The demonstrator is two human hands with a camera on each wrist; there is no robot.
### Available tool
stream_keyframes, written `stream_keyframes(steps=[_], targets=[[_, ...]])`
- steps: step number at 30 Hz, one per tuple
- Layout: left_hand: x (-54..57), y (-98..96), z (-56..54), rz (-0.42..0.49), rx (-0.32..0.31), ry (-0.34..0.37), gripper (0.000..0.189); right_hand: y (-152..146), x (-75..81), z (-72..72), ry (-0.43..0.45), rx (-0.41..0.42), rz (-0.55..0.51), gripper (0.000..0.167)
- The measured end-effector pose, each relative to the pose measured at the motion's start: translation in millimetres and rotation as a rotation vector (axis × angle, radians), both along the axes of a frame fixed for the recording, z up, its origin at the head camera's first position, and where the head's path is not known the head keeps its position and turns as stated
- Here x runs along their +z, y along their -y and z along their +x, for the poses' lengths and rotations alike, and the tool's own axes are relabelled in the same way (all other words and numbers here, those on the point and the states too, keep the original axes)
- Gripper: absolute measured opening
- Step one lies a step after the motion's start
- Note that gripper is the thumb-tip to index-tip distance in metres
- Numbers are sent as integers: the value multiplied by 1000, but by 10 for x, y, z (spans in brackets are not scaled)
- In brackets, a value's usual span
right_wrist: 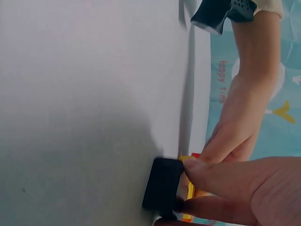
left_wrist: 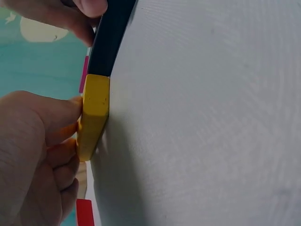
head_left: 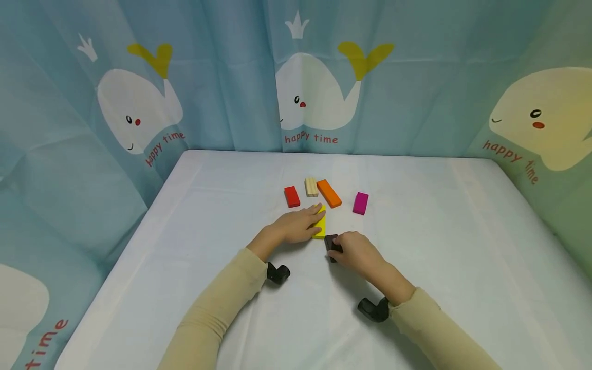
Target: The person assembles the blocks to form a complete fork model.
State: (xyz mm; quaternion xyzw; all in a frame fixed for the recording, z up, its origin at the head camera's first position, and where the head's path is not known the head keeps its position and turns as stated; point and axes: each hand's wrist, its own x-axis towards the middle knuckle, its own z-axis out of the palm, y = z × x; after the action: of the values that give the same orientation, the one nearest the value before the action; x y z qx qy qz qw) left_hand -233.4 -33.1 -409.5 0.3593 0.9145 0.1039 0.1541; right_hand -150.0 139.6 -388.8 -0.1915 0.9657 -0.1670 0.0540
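Near the middle of the table, the left hand (head_left: 300, 224) rests on a yellow block (head_left: 320, 226), its thumb and curled fingers against it. The left wrist view shows the yellow block (left_wrist: 95, 101) lying on the white surface, end to end with a black block (left_wrist: 112, 37). Pinched between the thumb and fingers of the right hand (head_left: 358, 252) is that black block (head_left: 331, 246), just nearer than the yellow one. In the right wrist view the right thumb lies along an edge of the black block (right_wrist: 163, 184).
Beyond the hands lie a red block (head_left: 292, 197), a pale wood-coloured block (head_left: 311, 187), an orange block (head_left: 329, 193) and a magenta block (head_left: 361, 203). A white cloth covers the table (head_left: 439, 231). A blue whale-print curtain (head_left: 231, 77) hangs behind it.
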Motion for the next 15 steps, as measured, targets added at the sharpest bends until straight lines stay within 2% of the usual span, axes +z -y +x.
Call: stream_keyframes(steps=[7,15], targets=[[-19,-13,-4,-17,9,2,55,-25,-13,44,35,64,-13,28],[-26,-20,0,-12,14,-6,55,-64,-43,62,52,83,9,44]])
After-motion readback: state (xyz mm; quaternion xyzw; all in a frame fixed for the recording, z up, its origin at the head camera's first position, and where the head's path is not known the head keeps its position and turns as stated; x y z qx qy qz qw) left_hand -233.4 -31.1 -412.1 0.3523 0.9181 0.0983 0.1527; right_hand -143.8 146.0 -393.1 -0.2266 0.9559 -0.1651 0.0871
